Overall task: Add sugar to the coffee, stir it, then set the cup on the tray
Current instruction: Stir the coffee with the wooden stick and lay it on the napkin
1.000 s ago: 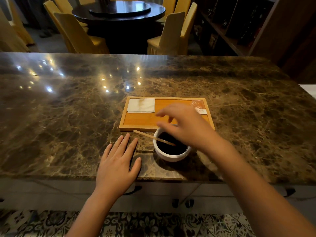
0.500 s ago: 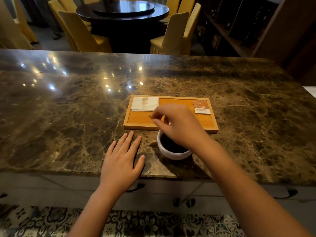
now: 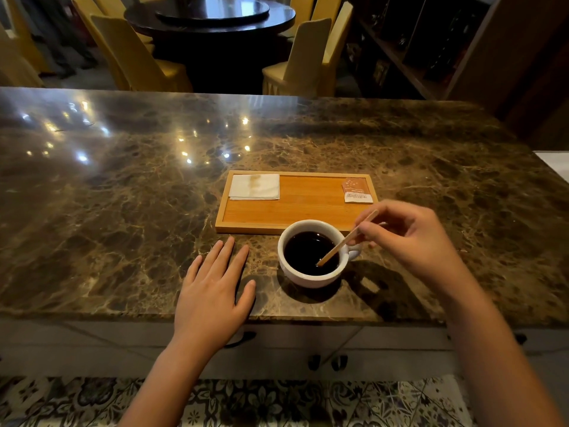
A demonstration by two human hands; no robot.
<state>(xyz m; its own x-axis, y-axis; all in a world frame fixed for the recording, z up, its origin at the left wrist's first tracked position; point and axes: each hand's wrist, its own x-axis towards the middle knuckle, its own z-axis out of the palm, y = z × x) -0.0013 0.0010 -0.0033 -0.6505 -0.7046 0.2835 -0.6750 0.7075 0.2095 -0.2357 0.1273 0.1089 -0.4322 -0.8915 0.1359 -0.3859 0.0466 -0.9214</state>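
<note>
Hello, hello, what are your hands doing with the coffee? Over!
Right hand pinching thin wooden stir stick, tip in coffee. Left hand flat on marble counter. White ceramic cup beside wooden tray. Tray middle bare.

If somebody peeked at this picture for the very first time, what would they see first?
Most likely the white cup of dark coffee near the front edge of the marble counter, with the right hand dipping a wooden stir stick into it. Just behind the cup lies a wooden tray holding a folded napkin and a sugar packet. The left hand rests flat on the counter beside the cup.
</note>
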